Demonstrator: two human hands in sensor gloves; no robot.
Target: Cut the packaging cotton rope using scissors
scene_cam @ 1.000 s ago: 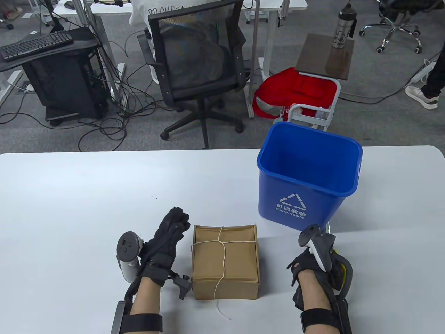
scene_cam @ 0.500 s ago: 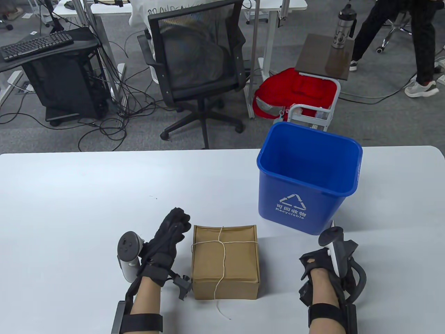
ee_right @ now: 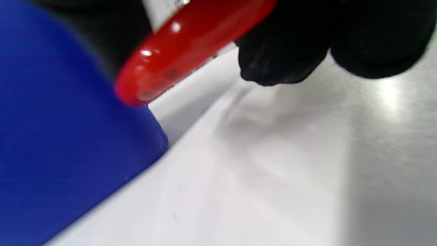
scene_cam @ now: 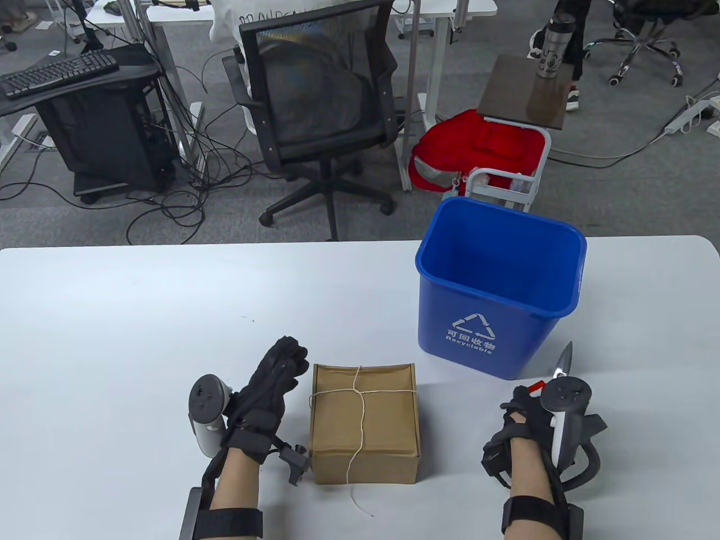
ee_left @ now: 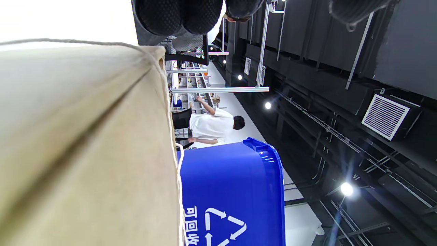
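A brown cardboard box lies near the table's front edge, tied crosswise with white cotton rope; a loose rope end trails in front of it. My left hand stands on its edge against the box's left side, fingers loosely curled and holding nothing. In the left wrist view the box and rope fill the left half. My right hand, right of the box, grips scissors whose blades point away beside the bin. The red scissors handle shows under my curled fingers.
A blue recycling bin stands on the white table behind and right of the box, close to the scissors' tip. It also appears as the bin and the bin. An office chair stands beyond the table.
My right hand has shifted right and turned, bringing the scissors' blades into sight beside the bin. The left hand and the box have stayed put. A person walked past in the background.
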